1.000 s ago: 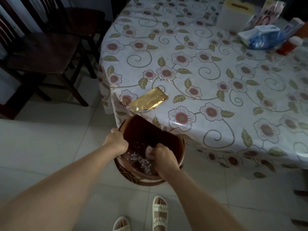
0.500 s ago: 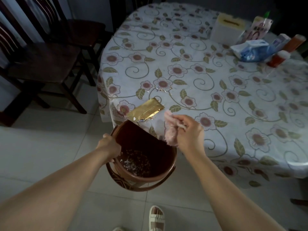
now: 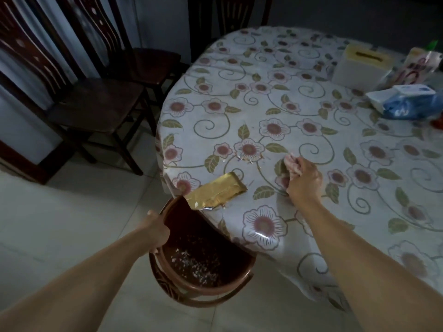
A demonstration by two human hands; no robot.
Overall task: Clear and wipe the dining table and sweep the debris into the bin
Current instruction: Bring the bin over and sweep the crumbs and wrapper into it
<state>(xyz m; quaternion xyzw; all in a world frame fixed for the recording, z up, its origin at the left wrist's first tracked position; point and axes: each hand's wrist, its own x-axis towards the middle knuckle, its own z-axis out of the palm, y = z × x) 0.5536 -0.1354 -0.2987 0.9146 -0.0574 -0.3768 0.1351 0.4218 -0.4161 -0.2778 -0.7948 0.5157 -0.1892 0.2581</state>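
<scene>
Bracing the bin [image 3: 203, 255] under the bench [image 3: 311, 140] edge, my left grip [image 3: 155, 232] clamps its rim to catch debris. My right grip [image 3: 303, 178] closes on a pink cloth [image 3: 291, 164], crumbs [image 3: 249, 160] at its ten o'clock.

The round dining table [image 3: 311, 140] wears a glossy cloth printed with pink flowers and green scrolls. Near its front edge lies a gold foil wrapper [image 3: 215, 192], one end poking past the rim. Just beyond it, small crumbs [image 3: 247, 160] sit scattered on a flower. At the far right stand a white box [image 3: 359, 65] with a slotted yellow top, a tissue pack [image 3: 405, 99] and a printed packet [image 3: 417, 68].
</scene>
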